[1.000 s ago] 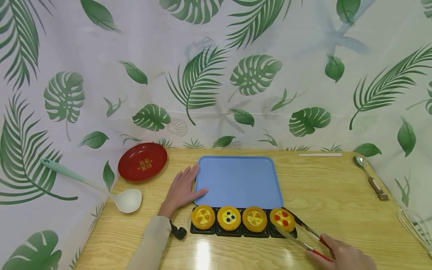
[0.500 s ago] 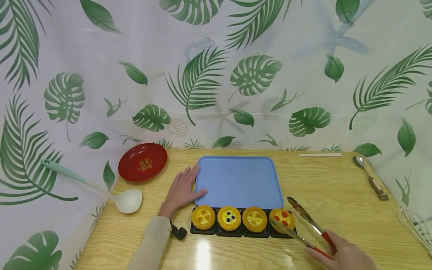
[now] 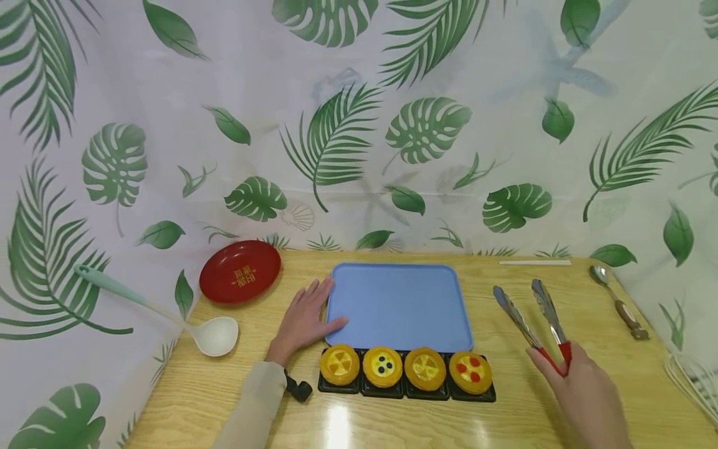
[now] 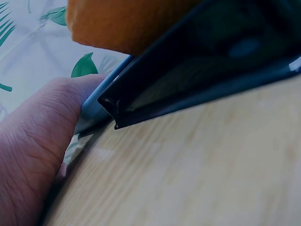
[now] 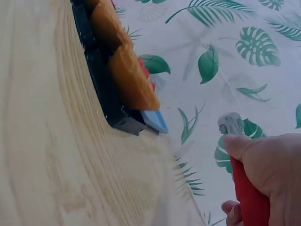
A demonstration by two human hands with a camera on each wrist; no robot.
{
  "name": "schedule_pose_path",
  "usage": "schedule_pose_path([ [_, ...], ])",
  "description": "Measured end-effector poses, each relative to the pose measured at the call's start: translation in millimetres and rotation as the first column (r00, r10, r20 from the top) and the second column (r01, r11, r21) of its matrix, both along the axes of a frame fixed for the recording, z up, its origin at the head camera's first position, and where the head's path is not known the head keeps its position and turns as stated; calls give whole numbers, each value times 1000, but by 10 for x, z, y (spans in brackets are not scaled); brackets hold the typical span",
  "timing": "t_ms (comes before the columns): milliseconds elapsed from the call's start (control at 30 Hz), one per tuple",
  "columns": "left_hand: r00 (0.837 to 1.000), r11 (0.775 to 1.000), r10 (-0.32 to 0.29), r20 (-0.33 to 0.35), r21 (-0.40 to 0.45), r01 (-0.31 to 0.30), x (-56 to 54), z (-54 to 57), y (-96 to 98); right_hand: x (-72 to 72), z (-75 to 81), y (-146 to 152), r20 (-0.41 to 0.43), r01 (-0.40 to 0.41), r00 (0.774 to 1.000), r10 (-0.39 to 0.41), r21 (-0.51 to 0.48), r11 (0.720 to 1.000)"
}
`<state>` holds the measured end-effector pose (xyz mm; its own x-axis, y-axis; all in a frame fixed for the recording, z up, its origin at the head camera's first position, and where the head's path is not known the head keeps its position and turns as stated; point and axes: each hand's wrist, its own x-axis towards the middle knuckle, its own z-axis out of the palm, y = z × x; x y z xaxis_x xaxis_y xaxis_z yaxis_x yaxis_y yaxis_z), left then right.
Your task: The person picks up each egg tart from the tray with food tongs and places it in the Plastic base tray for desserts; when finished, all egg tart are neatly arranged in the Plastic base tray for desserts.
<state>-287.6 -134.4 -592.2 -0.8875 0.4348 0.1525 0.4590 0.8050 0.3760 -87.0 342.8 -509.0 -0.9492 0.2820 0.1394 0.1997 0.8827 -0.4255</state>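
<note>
Spread at the left edge of a blue tray (image 3: 398,305), my left hand (image 3: 303,318) lies with its thumb over the rim. My right hand (image 3: 589,393) grips the red handles of metal tongs (image 3: 551,315), whose arms stand apart with nothing between the tips. Along the tray's near edge is a row of round tarts in black holders; the rightmost tart (image 3: 470,373) has red dots and another tart (image 3: 382,366) has dark blue ones. The right wrist view shows my thumb along the red handle (image 5: 249,197). A black holder (image 4: 197,80) looms close in the left wrist view.
A red oval plate (image 3: 240,272) and a white ladle (image 3: 215,337) with a mint handle are at the left. On the right are a white stick (image 3: 535,262), a spoon (image 3: 619,304) and, at the edge, a pale whisk-like wire thing (image 3: 692,386).
The tongs have come off the red-dotted tart and moved right and away from the row, their arms spread. The tart stays in its holder. My left hand has not moved.
</note>
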Motion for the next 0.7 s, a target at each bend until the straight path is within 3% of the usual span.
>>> schedule_pose_path([
  [400, 1000, 1000, -2, -1, -20, 2, -7, -55, -21, -560, -348, 121, 160, 130, 981, -112, -106, 986],
  [567, 1000, 1000, 3, 0, -28, -3, -17, -51, -32, -720, -466, 36, 99, 74, 993, -68, -60, 995],
  [700, 1000, 1000, 5, 2, -30, -5, -34, -39, -33, -773, -548, -41, 26, 74, 997, -74, 4, 997],
])
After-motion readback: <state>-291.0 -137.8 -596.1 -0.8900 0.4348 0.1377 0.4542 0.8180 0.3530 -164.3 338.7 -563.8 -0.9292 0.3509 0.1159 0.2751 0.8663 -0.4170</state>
